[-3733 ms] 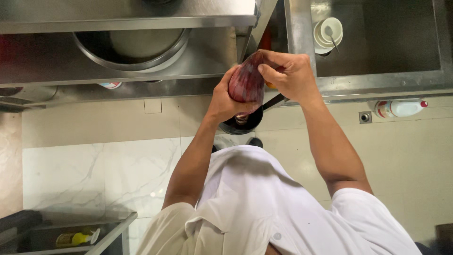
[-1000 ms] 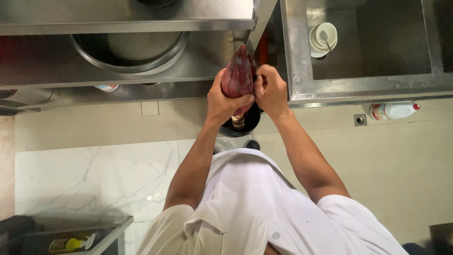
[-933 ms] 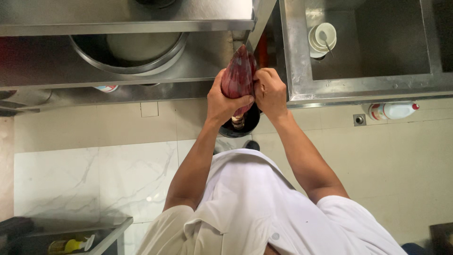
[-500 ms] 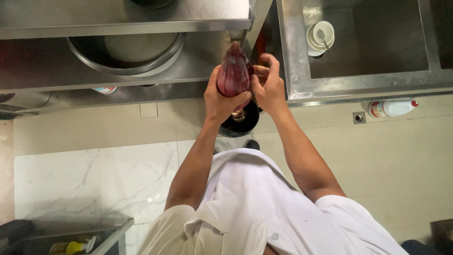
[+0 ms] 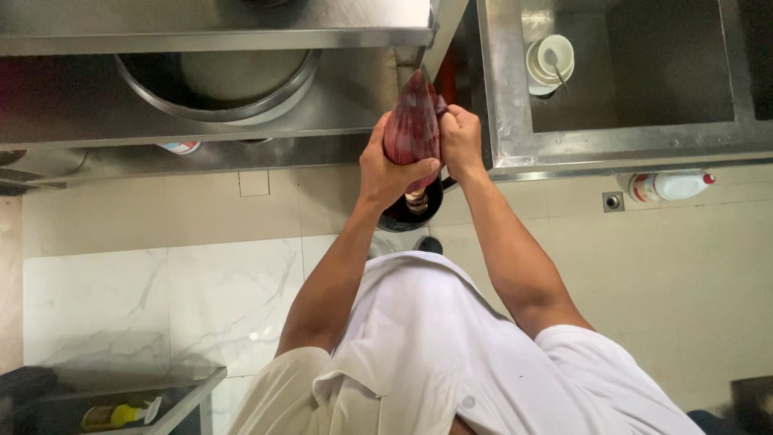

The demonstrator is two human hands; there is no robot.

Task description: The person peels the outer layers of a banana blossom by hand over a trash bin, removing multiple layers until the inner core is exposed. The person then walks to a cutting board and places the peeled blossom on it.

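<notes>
One banana blossom (image 5: 412,121), two bottles (image 5: 667,186)

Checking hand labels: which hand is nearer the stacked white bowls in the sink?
Right. The right hand grips the purple banana blossom on the side toward the white bowls; the left hand holds its far side.

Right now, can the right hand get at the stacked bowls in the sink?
Probably not at once: the right hand is wrapped on the banana blossom along with the left hand. The bowls sit past the sink wall, with nothing blocking the path.
</notes>
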